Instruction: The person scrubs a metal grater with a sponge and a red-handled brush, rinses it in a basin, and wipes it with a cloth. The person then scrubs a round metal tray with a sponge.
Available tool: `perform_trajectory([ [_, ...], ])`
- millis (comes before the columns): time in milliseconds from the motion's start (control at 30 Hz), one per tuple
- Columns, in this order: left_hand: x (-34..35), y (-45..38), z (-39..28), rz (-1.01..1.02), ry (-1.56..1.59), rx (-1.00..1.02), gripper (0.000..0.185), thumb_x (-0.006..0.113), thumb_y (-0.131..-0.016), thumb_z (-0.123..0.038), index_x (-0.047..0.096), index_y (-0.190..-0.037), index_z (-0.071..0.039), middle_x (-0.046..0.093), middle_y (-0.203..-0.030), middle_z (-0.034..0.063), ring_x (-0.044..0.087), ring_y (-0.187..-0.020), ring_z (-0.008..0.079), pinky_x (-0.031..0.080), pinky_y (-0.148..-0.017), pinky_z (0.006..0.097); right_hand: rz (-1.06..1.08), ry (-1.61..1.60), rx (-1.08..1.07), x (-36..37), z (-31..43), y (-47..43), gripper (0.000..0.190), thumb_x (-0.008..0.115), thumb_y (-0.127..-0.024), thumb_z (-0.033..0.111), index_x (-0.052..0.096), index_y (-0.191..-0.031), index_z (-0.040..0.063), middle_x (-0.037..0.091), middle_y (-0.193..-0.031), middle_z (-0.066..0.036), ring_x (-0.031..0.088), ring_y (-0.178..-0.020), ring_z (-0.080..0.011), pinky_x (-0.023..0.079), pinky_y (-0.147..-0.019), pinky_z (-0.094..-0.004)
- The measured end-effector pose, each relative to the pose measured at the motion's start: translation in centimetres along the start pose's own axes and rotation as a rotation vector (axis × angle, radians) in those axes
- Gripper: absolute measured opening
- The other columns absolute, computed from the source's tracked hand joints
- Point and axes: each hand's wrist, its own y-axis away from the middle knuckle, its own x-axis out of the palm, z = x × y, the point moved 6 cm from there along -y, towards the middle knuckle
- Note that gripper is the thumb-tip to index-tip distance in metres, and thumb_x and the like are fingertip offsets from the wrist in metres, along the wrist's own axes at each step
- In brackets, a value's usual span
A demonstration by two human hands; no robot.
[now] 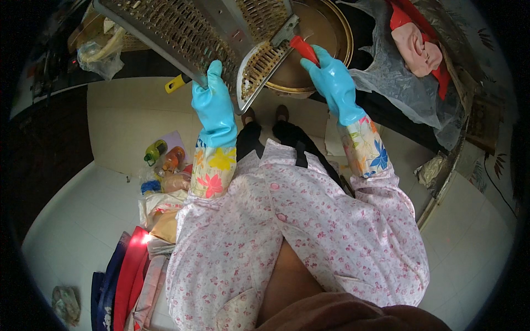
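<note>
A large metal filter panel with rows of slots point(174, 35), coated in brown grime, is tilted at the top of the view. My left hand point(213, 103), in a blue rubber glove with a flowered cuff, grips its lower edge. In my right hand point(333, 82), gloved alike, is the red handle point(305, 50) of a scraper-like tool whose metal head point(285, 31) touches the panel near its grimy curved end. Behind them sits a round gold-rimmed basin point(350, 37) of brownish liquid. A yellow handle point(176, 84) pokes out beneath the panel, beside my left hand.
Clear plastic sheeting point(397, 91) and a pink cloth point(416, 49) lie at the right. A plastic bag point(101, 58) is at the upper left. Bottles point(155, 152), bags and folded red fabric point(130, 273) are on the left. Crumpled foil point(430, 171) lies at right.
</note>
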Motion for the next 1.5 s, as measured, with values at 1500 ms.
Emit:
perform_trajectory([
  [1500, -0.4, 0.0, 0.8, -0.045, 0.003, -0.023, 0.037, 0.078, -0.093, -0.038, 0.071, -0.095, -0.002, 0.055, -0.064, -0.0024, 0.042, -0.060, 0.0095, 0.041, -0.056, 0.0322, 0.127, -0.157, 0.082, 1.0, 0.0, 0.8, 0.055, 0.062, -0.098, 0.042, 0.057, -0.139, 0.005, 0.073, -0.097, -0.021, 0.071, -0.083, -0.0367, 0.054, -0.079, -0.0426],
])
